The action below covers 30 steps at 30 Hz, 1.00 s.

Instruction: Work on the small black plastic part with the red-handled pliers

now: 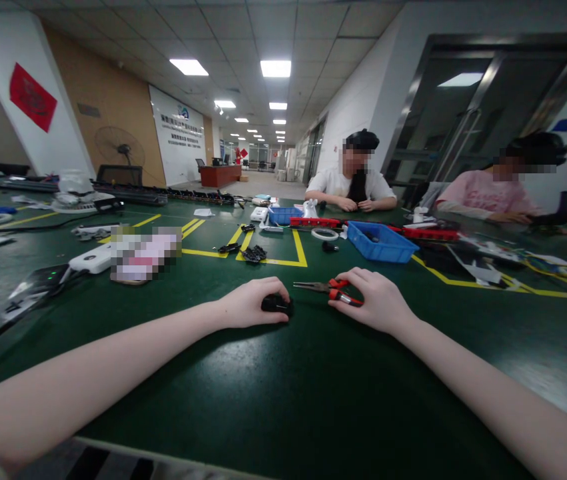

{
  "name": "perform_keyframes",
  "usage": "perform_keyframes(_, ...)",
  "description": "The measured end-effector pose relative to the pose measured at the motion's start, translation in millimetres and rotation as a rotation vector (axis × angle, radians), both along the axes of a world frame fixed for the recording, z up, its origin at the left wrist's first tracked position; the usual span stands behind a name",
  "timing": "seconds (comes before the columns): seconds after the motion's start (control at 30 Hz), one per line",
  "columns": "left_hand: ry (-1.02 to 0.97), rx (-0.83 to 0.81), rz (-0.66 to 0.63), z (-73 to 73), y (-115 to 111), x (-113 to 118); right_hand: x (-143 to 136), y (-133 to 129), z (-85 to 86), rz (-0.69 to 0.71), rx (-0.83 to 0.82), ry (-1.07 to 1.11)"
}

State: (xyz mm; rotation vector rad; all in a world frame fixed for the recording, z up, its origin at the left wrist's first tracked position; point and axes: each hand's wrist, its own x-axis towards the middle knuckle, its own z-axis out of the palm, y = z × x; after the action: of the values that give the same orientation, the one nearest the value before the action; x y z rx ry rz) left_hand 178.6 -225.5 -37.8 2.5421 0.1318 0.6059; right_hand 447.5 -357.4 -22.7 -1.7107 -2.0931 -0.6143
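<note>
1. Two things are in hold near the middle of the green tabletop (283,407): a small black piece (276,304) and red-and-black long-nose pliers (330,288).

2. The left hand (249,305) has its fingers curled closed around the black piece, thumb along the near side. Whether the piece touches the tabletop, I cannot tell.

3. The right hand (380,301) has its fingers partly bent about the pliers' handles, which stand somewhat spread. The nose points toward the left hand, its tips near the black piece but apart from it. How far the tips are parted is too small to judge.

4. The black piece looks light and stiff, probably smooth plastic, so it might slip or crack under hard metal tips. Its outer sides seem the safest hold.

5. The pliers should feel stiff and heavier toward the metal nose; the coloured grips look the surest place to hold, well behind the joint.

6. Beyond lie loose black parts (254,254), a white ring (324,234) and a blue tray (388,251).
</note>
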Motion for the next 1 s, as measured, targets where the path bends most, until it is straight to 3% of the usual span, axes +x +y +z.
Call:
perform_keyframes(0.23, 0.055, 0.001, 0.112, 1.9, -3, 0, -4, 1, -0.7, 0.009, -0.031, -0.057)
perform_keyframes(0.47, 0.021, 0.069, 0.039, 4.6, -4, -1, -1, 6, -4.0, -0.03, -0.187, 0.011)
perform_keyframes(0.63, 0.023, 0.065, 0.091, 3.9, -1, -1, 0, 7, -4.2, -0.028, -0.236, 0.045)
perform_keyframes(0.87, 0.307, 0.205, 0.158, 27.6, 1, -7, -3, 5, -4.8, -0.041, -0.249, 0.078)
perform_keyframes(1.0, 0.326, 0.299, 0.133, 29.0, -2, -10, -1, 5, -5.2, -0.023, -0.22, 0.075)
